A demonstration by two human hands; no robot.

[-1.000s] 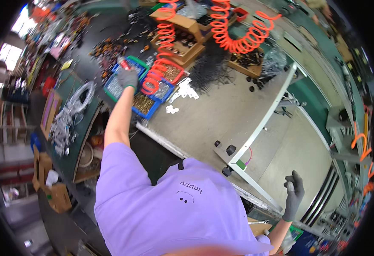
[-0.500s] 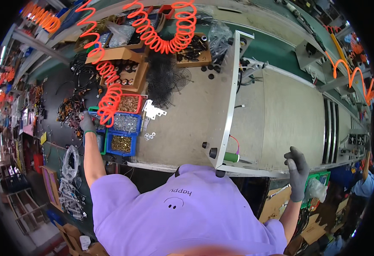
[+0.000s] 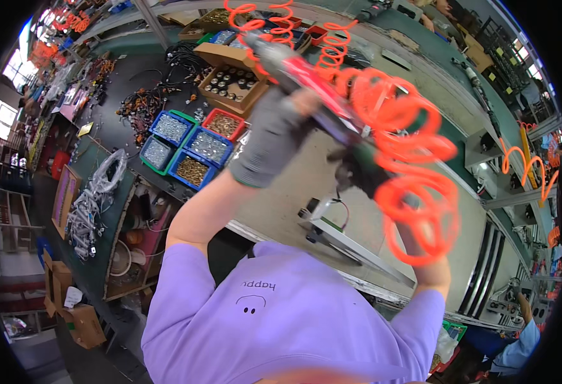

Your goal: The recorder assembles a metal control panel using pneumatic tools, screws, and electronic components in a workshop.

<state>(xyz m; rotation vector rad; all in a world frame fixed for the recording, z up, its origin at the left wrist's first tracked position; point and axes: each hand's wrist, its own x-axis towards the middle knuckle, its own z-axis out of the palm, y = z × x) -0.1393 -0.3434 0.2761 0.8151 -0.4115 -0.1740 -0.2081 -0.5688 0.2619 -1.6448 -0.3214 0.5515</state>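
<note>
My left hand (image 3: 271,137), in a grey glove, is wrapped round a red and grey air screwdriver (image 3: 313,83) held up over the bench. The tool slants from upper left to lower right and is blurred by motion. An orange coiled air hose (image 3: 399,121) hangs in loops over its right end. My right hand (image 3: 364,169) is a dark blur behind and below that hose; its fingers cannot be made out, nor whether they touch the tool. Beneath the hands, a pale metal frame (image 3: 364,251) lies along the bench's near edge, partly hidden by the hose and right arm.
Blue and red bins (image 3: 208,146) of small fasteners stand left on the bench (image 3: 268,208). Behind them is an open cardboard box (image 3: 229,83) of round parts. Wire bundles (image 3: 143,109) lie farther left. Dark rails (image 3: 484,265) cross the bench at right. Another person's sleeve (image 3: 520,345) shows lower right.
My left hand has come from the bins to the middle, now holding the air screwdriver. My right hand has moved up and inward from the right. The view has shifted, and the metal frame appears turned.
</note>
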